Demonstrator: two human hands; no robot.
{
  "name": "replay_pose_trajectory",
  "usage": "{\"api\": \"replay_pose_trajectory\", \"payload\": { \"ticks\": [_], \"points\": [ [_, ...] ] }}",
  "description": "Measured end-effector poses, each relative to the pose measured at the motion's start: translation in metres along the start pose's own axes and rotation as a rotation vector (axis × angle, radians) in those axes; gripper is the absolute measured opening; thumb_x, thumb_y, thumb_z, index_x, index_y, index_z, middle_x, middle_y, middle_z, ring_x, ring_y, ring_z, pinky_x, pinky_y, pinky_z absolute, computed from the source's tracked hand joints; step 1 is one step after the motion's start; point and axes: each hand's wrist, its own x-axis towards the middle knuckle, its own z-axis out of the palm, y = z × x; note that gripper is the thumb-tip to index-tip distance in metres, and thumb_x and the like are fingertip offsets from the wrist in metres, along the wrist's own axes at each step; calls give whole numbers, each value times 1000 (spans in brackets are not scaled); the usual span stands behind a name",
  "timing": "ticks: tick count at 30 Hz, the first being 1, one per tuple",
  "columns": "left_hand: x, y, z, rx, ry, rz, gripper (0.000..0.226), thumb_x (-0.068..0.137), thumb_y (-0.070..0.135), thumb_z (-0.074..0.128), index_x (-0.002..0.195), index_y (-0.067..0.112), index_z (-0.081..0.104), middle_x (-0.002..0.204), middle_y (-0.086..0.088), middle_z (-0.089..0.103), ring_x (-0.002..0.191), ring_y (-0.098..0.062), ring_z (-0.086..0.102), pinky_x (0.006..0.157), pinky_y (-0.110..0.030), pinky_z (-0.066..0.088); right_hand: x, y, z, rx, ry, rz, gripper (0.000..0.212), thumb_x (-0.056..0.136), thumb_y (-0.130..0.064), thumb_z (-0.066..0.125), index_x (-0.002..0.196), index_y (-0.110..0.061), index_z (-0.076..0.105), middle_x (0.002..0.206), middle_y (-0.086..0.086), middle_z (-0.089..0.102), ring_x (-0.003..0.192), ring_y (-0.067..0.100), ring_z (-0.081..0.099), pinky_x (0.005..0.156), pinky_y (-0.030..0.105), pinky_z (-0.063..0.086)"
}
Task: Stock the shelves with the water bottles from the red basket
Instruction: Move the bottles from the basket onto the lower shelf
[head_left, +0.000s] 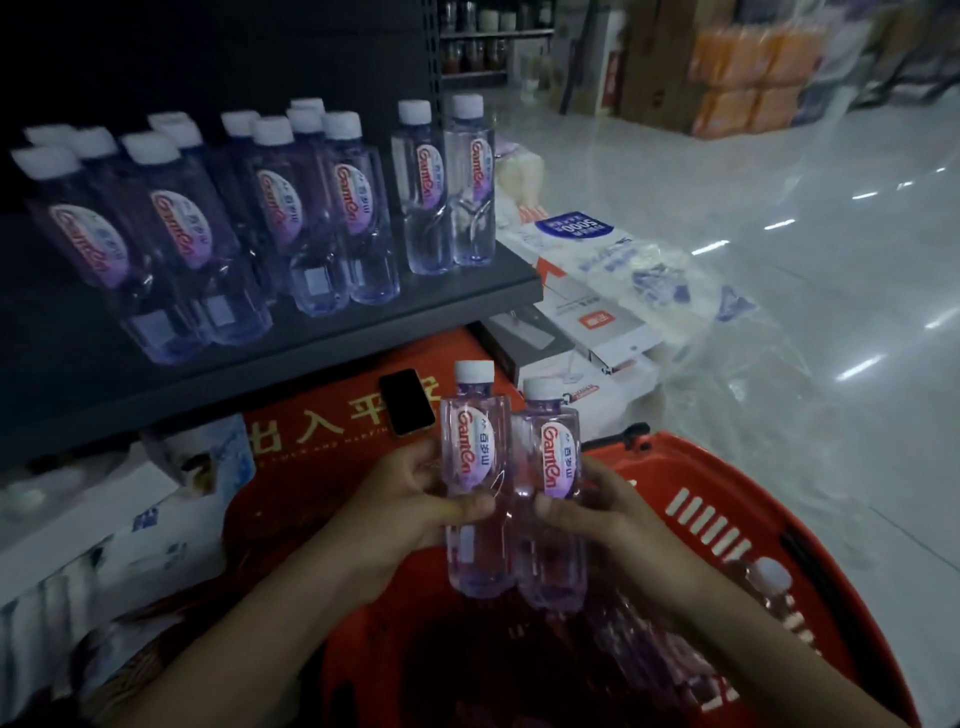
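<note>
My left hand (400, 514) grips one clear water bottle (475, 551) with a white cap, held upright. My right hand (608, 519) grips a second water bottle (553, 561) right beside it, the two touching. Both hang above the red basket (727, 514), which sits low at the right. More bottles (774, 587) lie inside the basket, dim and partly hidden by my arms. Up left, the dark shelf (363, 327) carries several upright bottles (343, 208) in rows, the last pair near its right end.
A black phone (407, 401) lies on a red box (332, 415) under the shelf. White cartons (597, 322) and plastic-wrapped packs (639, 260) sit on the floor to the right of the shelf. Boxes (104, 530) stack at lower left. Glossy floor spreads to the right.
</note>
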Motion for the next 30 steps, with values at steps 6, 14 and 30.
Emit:
{"api": "replay_pose_trajectory", "payload": {
  "ticks": [6,14,30],
  "points": [
    [2,25,-24,112,66,246,52,66,-17,76,108,13,67,101,-2,76,94,-14,72,80,-23,57,21,-25,28,-74,-4,-132,63,72,-1,79,129,-15,56,116,11,73,110,31,68,95,46,56],
    [-12,65,-93,160,286,483,55,66,-15,77,106,21,68,101,6,76,95,-9,71,77,-22,55,68,-59,110,-221,-27,-315,55,71,-11,85,120,-22,61,107,-1,74,98,12,68,74,25,56],
    [-21,79,-206,75,807,634,45,74,-6,73,102,29,69,101,8,74,91,-3,69,74,-19,55,150,-103,237,-299,-13,-493,38,82,-6,76,116,-20,65,108,-4,71,102,11,66,79,28,56]
  ]
}}
